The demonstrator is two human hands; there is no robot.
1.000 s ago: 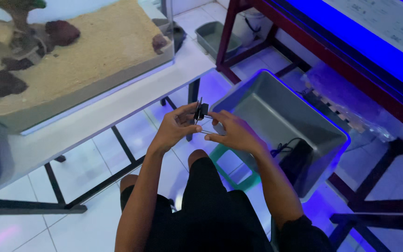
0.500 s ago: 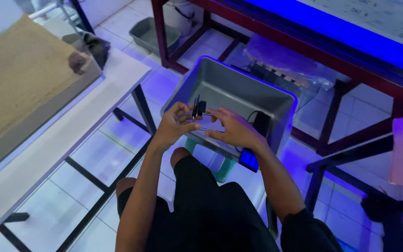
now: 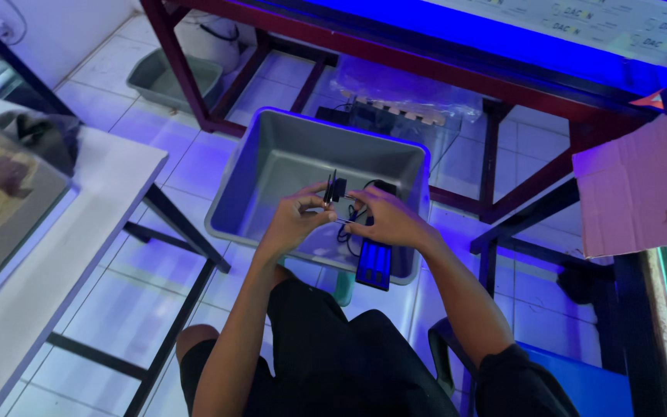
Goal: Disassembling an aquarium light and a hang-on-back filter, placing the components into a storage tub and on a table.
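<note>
Above the grey plastic tub [image 3: 287,154], the left hand [image 3: 296,220] and right hand [image 3: 386,216] pinch a small black corded part [image 3: 336,189], mid-adjustment, calling for careful fingertip work next.

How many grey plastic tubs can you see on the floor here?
2. One large grey tub sits just beyond the person's hands, which hold a small black part above it. A smaller grey tub lies farther off at upper left by the red frame's leg. Others may be hidden.
</note>
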